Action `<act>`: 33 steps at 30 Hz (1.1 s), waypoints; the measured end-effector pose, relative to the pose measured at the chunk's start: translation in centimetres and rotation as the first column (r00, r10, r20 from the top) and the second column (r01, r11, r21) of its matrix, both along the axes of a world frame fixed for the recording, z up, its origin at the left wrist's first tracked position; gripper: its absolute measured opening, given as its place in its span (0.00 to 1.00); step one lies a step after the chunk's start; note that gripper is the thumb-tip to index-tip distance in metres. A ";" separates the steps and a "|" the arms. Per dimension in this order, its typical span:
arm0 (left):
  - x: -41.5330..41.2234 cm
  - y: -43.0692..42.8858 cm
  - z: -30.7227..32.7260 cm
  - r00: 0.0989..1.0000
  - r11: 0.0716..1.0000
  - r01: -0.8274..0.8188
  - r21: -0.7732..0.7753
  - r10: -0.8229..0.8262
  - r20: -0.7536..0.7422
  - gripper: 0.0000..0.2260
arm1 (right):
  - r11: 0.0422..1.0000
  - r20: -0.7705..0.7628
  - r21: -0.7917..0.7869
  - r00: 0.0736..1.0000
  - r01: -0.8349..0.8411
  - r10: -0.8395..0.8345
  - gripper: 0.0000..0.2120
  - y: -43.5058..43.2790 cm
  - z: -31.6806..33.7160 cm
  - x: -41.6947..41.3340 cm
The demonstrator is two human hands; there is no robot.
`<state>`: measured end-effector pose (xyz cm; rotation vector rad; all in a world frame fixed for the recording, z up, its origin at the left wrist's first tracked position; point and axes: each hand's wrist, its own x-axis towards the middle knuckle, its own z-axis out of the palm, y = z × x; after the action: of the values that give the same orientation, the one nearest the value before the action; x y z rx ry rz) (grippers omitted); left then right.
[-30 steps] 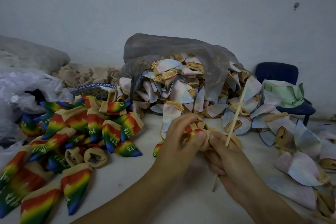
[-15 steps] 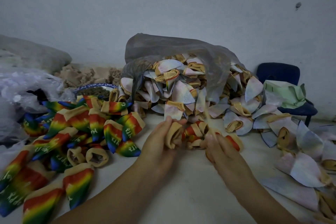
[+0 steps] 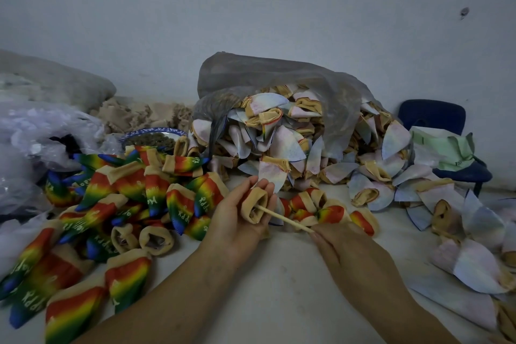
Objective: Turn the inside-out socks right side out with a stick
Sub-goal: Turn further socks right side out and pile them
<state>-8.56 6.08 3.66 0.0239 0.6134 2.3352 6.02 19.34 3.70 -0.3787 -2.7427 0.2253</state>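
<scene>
My left hand (image 3: 237, 220) holds a sock (image 3: 254, 205) by its tan cuff, the opening turned toward my right side. A thin wooden stick (image 3: 284, 220) runs from my right hand (image 3: 354, 257), which grips its near end, into the cuff opening. A heap of pale inside-out socks (image 3: 282, 145) spills from a grey plastic bag (image 3: 279, 78) at the back centre. Rainbow-coloured socks (image 3: 134, 195) turned right side out lie piled on the left. A few more rainbow socks (image 3: 332, 211) lie just beyond my right hand.
More pale socks (image 3: 474, 260) are scattered at the right. A blue chair (image 3: 444, 131) with green cloth stands at the back right. A blue-rimmed bowl (image 3: 152, 137) and clear plastic bags (image 3: 36, 137) sit at the back left. The white tabletop (image 3: 268, 301) lies under my forearms.
The stick went from upright in my right hand to lying nearly level, its tip now inside the cuff. My left hand opened the sock's cuff and turned it toward the stick.
</scene>
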 end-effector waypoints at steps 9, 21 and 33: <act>-0.4 0.2 0.2 0.999 0.998 -0.038 0.040 0.039 -0.021 0.07 | 0.999 -0.068 0.035 0.998 0.023 -0.020 0.15 0.3 0.0 0.5; 0.2 0.9 -0.5 0.963 0.994 -0.094 -0.058 0.076 -0.258 0.19 | 1.000 -0.009 0.018 1.000 0.004 -0.003 0.16 -0.8 -0.1 0.4; 1.4 1.6 0.0 0.994 0.996 -0.005 0.087 0.015 -0.113 0.10 | 0.999 -0.059 -0.032 0.998 -0.035 0.033 0.14 -1.8 -0.8 -0.1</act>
<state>-7.20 7.72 3.63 0.1947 0.5680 2.3814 5.97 17.58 2.91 -0.3290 -2.6920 0.2858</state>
